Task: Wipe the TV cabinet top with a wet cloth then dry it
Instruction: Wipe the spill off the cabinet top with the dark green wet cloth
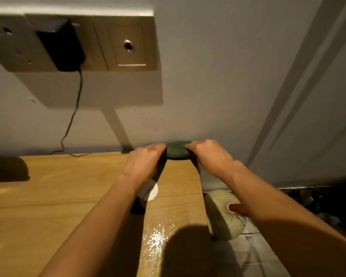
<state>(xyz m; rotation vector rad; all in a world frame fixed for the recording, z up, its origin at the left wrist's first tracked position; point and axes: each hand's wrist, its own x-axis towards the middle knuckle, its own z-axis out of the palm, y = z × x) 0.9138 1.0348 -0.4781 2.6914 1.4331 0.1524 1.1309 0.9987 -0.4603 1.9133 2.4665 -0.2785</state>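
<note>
A pale grey wall (208, 76) fills the upper view, lit warmly from above; a row of brushed metal socket plates (116, 43) sits high on it at the left, casting a blocky shadow below; a black adapter (62, 47) is plugged in, and its thin cable (74, 116) trails down the wall; at the lower right lies a tiled floor (254, 254), where a round pale stone-like base (224, 214) stands; the far right corner is dark.

Two bare forearms, left hand (146, 160), right hand (210, 154), no sleeves, no jewellery
</note>
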